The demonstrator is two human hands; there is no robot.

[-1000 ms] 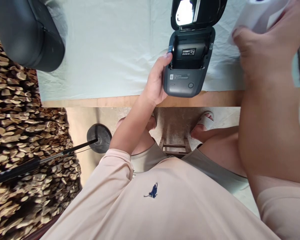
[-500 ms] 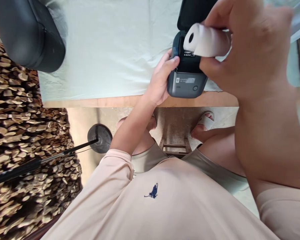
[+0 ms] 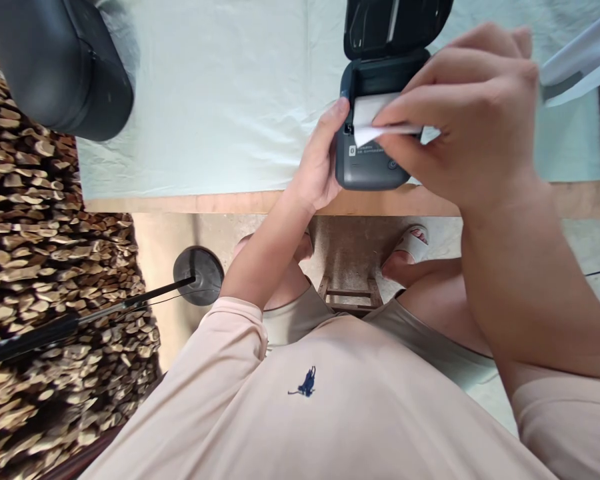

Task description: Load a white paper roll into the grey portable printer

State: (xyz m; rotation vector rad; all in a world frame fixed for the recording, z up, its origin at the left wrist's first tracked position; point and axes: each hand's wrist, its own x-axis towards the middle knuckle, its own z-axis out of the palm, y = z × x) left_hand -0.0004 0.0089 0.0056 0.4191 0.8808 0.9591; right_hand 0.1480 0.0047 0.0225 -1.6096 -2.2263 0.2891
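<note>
A small dark grey label printer (image 3: 373,175) is held at the table's front edge, its black lid (image 3: 395,30) standing open at the far side. My left hand (image 3: 323,157) grips the printer's left side, with the thumb on the rim. A white paper roll (image 3: 373,107) sits in the printer's compartment, partly covered by my fingers. My right hand (image 3: 473,113) is over the printer's right side, pinching the loose end of the paper between thumb and fingers. That end sticks out over the front of the compartment. The printer's right edge is hidden behind my right hand.
A pale green cloth covers the wooden table (image 3: 205,202). A large black rounded container (image 3: 80,73) stands at the back left. White sheets (image 3: 585,60) lie at the right. Below are a stand with a round base (image 3: 199,275), a wooden stool (image 3: 350,293) and stacked firewood (image 3: 55,253).
The paper roll has gone down from above the printer into its compartment. My right hand has shifted from gripping the roll to pinching its loose end. My left hand stays on the printer.
</note>
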